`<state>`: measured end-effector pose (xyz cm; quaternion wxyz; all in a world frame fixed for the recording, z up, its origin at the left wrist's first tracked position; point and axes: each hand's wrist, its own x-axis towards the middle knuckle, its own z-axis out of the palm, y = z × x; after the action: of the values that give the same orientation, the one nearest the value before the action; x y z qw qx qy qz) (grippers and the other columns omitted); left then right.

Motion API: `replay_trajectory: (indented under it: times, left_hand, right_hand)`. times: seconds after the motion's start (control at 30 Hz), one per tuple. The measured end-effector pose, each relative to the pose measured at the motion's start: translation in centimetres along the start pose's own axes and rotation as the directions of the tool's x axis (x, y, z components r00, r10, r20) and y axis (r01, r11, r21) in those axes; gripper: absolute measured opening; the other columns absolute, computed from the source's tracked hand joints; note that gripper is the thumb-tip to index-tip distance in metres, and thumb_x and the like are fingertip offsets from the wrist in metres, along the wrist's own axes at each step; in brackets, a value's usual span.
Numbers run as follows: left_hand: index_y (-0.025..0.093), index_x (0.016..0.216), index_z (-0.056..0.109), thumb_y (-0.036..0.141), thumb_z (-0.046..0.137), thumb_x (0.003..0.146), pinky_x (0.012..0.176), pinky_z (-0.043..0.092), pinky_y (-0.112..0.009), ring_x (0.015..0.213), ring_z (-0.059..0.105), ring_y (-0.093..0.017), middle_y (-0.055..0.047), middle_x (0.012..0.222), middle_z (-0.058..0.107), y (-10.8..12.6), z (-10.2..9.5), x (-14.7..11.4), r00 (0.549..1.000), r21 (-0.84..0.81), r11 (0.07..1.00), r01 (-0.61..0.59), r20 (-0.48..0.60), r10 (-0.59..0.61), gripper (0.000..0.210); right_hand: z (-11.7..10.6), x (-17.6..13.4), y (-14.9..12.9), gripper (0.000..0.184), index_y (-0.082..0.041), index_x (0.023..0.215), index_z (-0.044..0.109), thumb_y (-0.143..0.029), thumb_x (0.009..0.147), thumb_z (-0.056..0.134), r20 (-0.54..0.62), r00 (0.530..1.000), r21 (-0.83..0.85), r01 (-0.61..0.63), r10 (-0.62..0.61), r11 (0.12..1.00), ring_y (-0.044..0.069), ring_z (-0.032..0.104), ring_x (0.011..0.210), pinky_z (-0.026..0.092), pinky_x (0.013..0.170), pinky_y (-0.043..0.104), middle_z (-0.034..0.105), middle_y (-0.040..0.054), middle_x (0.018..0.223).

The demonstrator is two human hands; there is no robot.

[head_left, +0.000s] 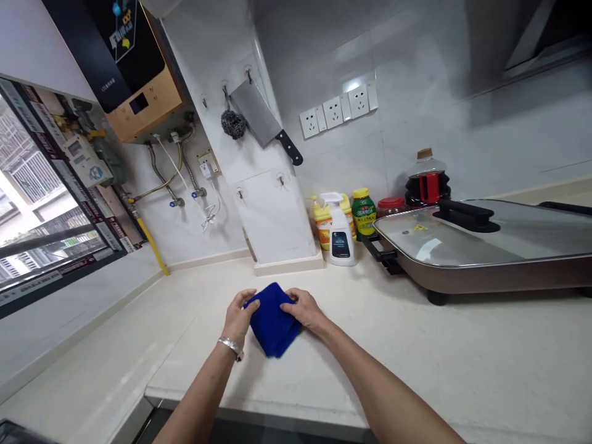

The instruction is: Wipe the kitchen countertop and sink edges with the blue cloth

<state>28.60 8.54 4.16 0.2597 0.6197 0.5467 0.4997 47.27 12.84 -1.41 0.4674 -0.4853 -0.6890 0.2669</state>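
A folded blue cloth (274, 320) is held between my two hands, over the pale countertop. My left hand (239, 314) pinches its left corner between thumb and fingers; a silvery bracelet circles that wrist. On the opposite side, my right hand (305, 308) grips the cloth's right edge, thumb in front and fingers mostly behind. The cloth hangs with one corner up and its layered lower corner pointing toward me. Whether its lower tip touches the counter I cannot tell.
Behind the cloth stands a white spray bottle (341, 237) beside a green bottle with a yellow cap (364, 213). A lidded electric pan (485, 271) takes up the right side of the countertop (194, 351). A cleaver (261, 117) and steel scrubber (233, 124) hang on the pillar.
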Motion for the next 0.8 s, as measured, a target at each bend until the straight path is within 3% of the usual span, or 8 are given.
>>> replay_trajectory:
  times: [0.1, 0.2, 0.33, 0.4, 0.57, 0.67, 0.73, 0.8]
  left_hand:
    - [0.022, 0.112, 0.059, 0.032, 0.058, 0.079, 0.105, 0.049, -0.044, 0.113, 0.063, -0.023, -0.007, 0.115, 0.068, 2.6, -0.1, 1.2, 0.983, 0.092, 0.979, -0.181, -0.001, 0.182, 0.035]
    - [0.024, 0.105, 0.065, 0.029, 0.054, 0.083, 0.115, 0.041, -0.041, 0.121, 0.059, -0.021, -0.005, 0.116, 0.069, 3.6, 0.0, -0.4, 0.941, 0.171, 0.928, -0.33, 0.133, 0.31, 0.026]
    - [0.027, 0.102, 0.073, 0.034, 0.059, 0.084, 0.099, 0.054, -0.035, 0.104, 0.068, -0.02, -0.002, 0.111, 0.074, 1.8, -0.6, -4.6, 0.832, 0.231, 0.883, -0.409, 0.492, 0.257, 0.024]
    - [0.029, 0.115, 0.07, 0.038, 0.052, 0.09, 0.101, 0.053, -0.034, 0.109, 0.067, -0.019, 0.0, 0.118, 0.072, 0.3, -1.8, -5.6, 0.826, 0.359, 0.841, -0.405, 0.537, 0.168, 0.031]
    - [0.025, 0.146, 0.046, 0.049, 0.032, 0.098, 0.119, 0.035, -0.041, 0.142, 0.041, -0.023, -0.005, 0.154, 0.045, -4.0, -6.6, -4.6, 0.971, 0.789, 0.6, -0.133, 0.227, -0.082, 0.055]
    - [0.017, 0.149, 0.043, 0.05, 0.041, 0.094, 0.123, 0.017, -0.059, 0.15, 0.019, -0.036, -0.015, 0.159, 0.032, -7.0, -10.2, -4.8, 0.971, 0.879, 0.475, 0.038, 0.08, -0.225, 0.064]
    - [0.021, 0.151, 0.04, 0.051, 0.039, 0.095, 0.121, 0.01, -0.064, 0.151, 0.012, -0.039, -0.016, 0.161, 0.026, -8.6, -12.7, -5.7, 0.954, 0.913, 0.387, 0.132, -0.011, -0.3, 0.064]
    - [0.026, 0.154, 0.033, 0.05, 0.031, 0.097, 0.121, 0.008, -0.064, 0.151, 0.01, -0.037, -0.012, 0.163, 0.021, -9.7, -15.4, -7.0, 0.937, 0.928, 0.324, 0.186, -0.067, -0.343, 0.061]
  right_hand:
    - [-0.6, 0.5, -0.4, 0.026, -0.02, 0.099, 0.065, -0.022, 0.077, 0.053, -0.117, 0.99, -0.01, 0.073, -0.074, 0.997, 0.017, 0.062, 0.091, 0.046, 0.083, 0.027, 0.069, 0.0028, 0.101]
    - [-1.5, 0.3, -0.1, 0.034, -0.022, 0.098, 0.064, -0.01, 0.069, 0.05, -0.137, 0.982, -0.07, 0.123, -0.132, 0.99, 0.019, 0.059, 0.104, 0.039, 0.096, 0.031, 0.068, 0.0023, 0.106]
    - [-2.6, -0.1, 1.2, 0.037, -0.021, 0.086, 0.065, -0.001, 0.062, 0.045, -0.127, 0.986, -0.161, 0.086, -0.107, 0.983, 0.021, 0.06, 0.102, 0.037, 0.098, 0.033, 0.068, 0.0035, 0.099]
    - [-2.9, 0.0, 1.5, 0.04, -0.019, 0.092, 0.065, 0.0, 0.068, 0.041, -0.16, 0.985, -0.197, 0.03, -0.063, 0.98, 0.021, 0.06, 0.1, 0.039, 0.095, 0.034, 0.068, 0.0068, 0.102]
    - [-1.6, -0.7, 0.4, 0.045, -0.017, 0.126, 0.061, -0.012, 0.088, 0.037, -0.073, 0.986, -0.253, 0.128, -0.151, 0.959, 0.02, 0.055, 0.12, 0.035, 0.107, 0.033, 0.064, 0.008, 0.128]
    - [0.0, -2.2, -0.4, 0.046, -0.026, 0.137, 0.057, -0.035, 0.095, 0.043, 0.218, 0.946, -0.33, 0.304, -0.241, 0.894, 0.028, 0.034, 0.143, 0.014, 0.121, 0.046, 0.053, 0.0024, 0.146]
    - [0.7, -2.9, -0.7, 0.052, -0.031, 0.144, 0.051, -0.05, 0.098, 0.035, 0.381, 0.91, -0.41, 0.323, -0.162, 0.853, 0.036, 0.02, 0.148, 0.003, 0.12, 0.06, 0.043, -0.0001, 0.155]
    - [0.9, -3.1, -0.8, 0.057, -0.035, 0.15, 0.043, -0.055, 0.1, 0.026, 0.426, 0.903, -0.483, 0.271, -0.047, 0.832, 0.039, 0.015, 0.149, 0.001, 0.116, 0.067, 0.033, -0.0018, 0.16]
